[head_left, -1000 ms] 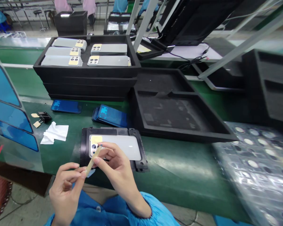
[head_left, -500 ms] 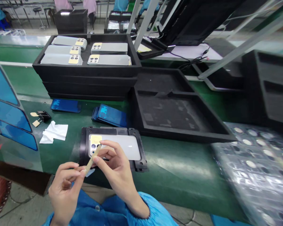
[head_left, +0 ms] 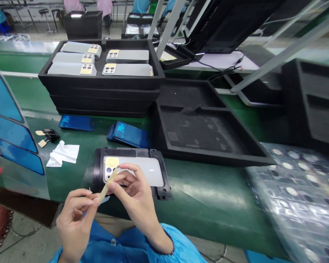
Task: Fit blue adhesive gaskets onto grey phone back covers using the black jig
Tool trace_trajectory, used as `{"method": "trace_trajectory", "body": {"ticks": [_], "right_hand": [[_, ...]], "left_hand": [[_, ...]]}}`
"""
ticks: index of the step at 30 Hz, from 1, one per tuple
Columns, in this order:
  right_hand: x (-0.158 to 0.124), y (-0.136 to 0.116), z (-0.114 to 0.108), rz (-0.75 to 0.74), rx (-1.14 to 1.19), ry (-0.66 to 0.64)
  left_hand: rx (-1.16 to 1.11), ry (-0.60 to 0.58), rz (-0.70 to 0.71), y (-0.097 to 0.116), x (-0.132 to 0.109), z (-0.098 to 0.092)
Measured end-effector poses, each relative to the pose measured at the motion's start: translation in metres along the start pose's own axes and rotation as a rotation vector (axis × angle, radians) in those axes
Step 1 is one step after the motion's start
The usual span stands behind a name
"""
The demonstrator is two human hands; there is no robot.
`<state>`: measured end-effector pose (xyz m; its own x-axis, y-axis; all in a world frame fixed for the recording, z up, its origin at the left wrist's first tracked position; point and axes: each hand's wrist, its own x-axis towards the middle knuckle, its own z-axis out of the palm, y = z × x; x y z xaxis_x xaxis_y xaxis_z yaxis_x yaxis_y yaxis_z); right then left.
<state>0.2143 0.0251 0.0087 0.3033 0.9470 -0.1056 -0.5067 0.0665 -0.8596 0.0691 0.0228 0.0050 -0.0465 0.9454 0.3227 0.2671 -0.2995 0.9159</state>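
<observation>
A narrow beige strip (head_left: 106, 188) slants between my two hands, in front of a black fixture (head_left: 98, 171). Its lower end is pinched in the fingertips of my left hand (head_left: 78, 215). The thumb and fingers of my right hand (head_left: 135, 195) grip it closer to the upper end. Whether the strip is tape or something stiffer, I cannot tell. In the fixture lies a white phone back panel (head_left: 150, 171), partly hidden behind my right hand. Over its camera area sits a pale yellow sticker (head_left: 111, 162). A small bluish-white scrap shows just below the strip.
A white cloth (head_left: 67, 153) and black binder clip (head_left: 53, 135) lie left. Behind are blue-filmed panels (head_left: 133, 134) and stacked black trays (head_left: 104, 89) with white phone backs. Another black tray (head_left: 197, 128) stands right, near a clear plastic sheet (head_left: 296, 197) with round pieces.
</observation>
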Motion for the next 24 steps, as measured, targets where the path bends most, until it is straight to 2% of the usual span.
{"method": "trace_trajectory", "body": {"ticks": [10,16,18,22,24], "right_hand": [[-0.001,-0.008,0.0,0.06,-0.021,-0.066],[0.01,-0.021,-0.021,0.123,0.18,0.042],[0.014,-0.022,-0.029,0.145,0.231,0.101],[0.018,-0.024,-0.037,0.157,0.263,0.178],[0.018,-0.025,-0.037,0.152,0.261,0.198]], "left_hand": [[-0.076,0.0,-0.04,-0.002,0.002,0.001],[-0.11,0.055,-0.022,-0.009,0.015,-0.013],[-0.11,0.121,0.027,-0.009,0.024,-0.018],[-0.076,0.288,0.251,-0.006,0.05,-0.018],[-0.017,0.304,0.31,-0.009,0.064,-0.013]]}}
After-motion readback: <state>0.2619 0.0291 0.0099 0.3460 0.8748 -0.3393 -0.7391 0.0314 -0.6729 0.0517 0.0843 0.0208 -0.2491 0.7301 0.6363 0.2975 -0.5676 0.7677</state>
